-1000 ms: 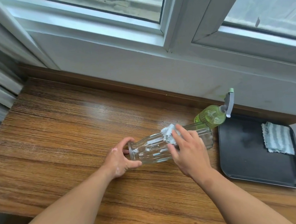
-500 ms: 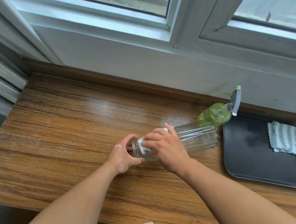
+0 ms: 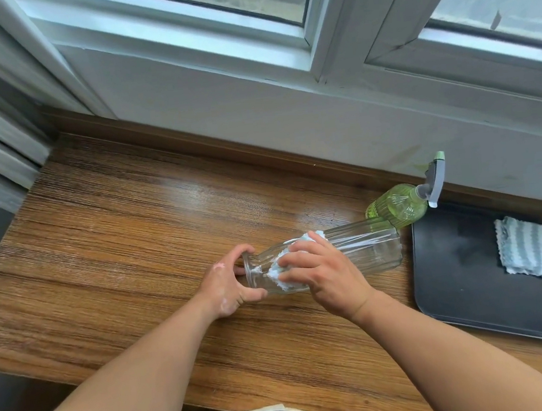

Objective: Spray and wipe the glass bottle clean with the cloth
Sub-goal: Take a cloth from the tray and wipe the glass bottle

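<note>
At centre frame, a person's left hand point(image 3: 227, 285) curls round the mouth end of a ribbed glass bottle point(image 3: 360, 249) held on its side over the wooden desk point(image 3: 117, 236). The right hand point(image 3: 323, 278) grips a white cloth point(image 3: 276, 274) and presses it against the bottle's neck. At lower right a black tray point(image 3: 463, 286) carries a folded striped cloth point(image 3: 526, 253). A green spray bottle point(image 3: 399, 206) stands just behind the glass bottle's base, below the window frame point(image 3: 309, 36) along the top.
</note>
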Tool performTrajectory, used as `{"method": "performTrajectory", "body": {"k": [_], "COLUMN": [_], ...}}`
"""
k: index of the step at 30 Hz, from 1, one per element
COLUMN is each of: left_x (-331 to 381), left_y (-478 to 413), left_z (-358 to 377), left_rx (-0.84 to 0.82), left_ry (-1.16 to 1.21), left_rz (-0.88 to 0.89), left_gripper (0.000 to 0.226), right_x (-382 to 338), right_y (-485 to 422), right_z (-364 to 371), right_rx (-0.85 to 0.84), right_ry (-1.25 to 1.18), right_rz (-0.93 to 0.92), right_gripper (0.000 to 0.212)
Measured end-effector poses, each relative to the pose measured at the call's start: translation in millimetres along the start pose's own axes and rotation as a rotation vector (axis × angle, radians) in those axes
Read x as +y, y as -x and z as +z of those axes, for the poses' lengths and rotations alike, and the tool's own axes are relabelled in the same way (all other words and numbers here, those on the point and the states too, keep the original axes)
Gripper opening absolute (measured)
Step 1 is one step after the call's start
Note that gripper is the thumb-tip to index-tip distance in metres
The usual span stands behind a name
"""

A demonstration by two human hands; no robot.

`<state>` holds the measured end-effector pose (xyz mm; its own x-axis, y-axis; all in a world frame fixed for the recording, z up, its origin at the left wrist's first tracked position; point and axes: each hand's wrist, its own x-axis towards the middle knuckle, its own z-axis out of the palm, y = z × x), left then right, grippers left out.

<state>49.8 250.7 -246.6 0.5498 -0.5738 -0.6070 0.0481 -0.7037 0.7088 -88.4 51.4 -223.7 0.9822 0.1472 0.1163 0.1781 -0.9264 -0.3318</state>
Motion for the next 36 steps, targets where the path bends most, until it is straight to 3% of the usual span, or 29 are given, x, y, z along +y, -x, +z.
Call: {"method": "performTrajectory", "body": {"k": [13, 16, 20, 23, 30, 36], "left_x": [11.9, 17.1, 19.5, 20.3, 19.8, 19.4], "left_y": [2.0, 3.4, 3.7, 3.9, 4.4, 3.7], "left_z": [-4.5, -6.2, -6.9, -6.8, -5.3, -5.2], "left_rx": [-0.023, -0.029, -0.030, -0.040, -0.028, -0.033], "left_ry": [-0.022, -0.031, -0.025, 0.005, -0.003, 0.007], "left_rz": [-0.038, -0.032, -0.032, -0.036, -0.028, -0.033], "left_gripper": [0.083, 0.082, 0.080, 0.079, 0.078, 0.077], "right_x": [25.6, 20.4, 9.0, 19.4, 10.5, 10.4], "right_y": [38.9, 47.9, 47.9, 43.7, 37.2, 45.0], "right_z": [-28.7, -46.9, -74.0, -66.0, -58.1, -51.6], "right_rx": [0.118, 0.182, 0.334, 0.334, 0.323, 0.409], "right_ry": [0.076, -0.003, -0.480, -0.587, -0.133, -0.217], "right_rz": [0.150, 0.424, 0.893, 1.073, 1.042, 1.001], "right_gripper": [0.028, 0.036, 0.053, 0.052, 0.044, 0.043]}}
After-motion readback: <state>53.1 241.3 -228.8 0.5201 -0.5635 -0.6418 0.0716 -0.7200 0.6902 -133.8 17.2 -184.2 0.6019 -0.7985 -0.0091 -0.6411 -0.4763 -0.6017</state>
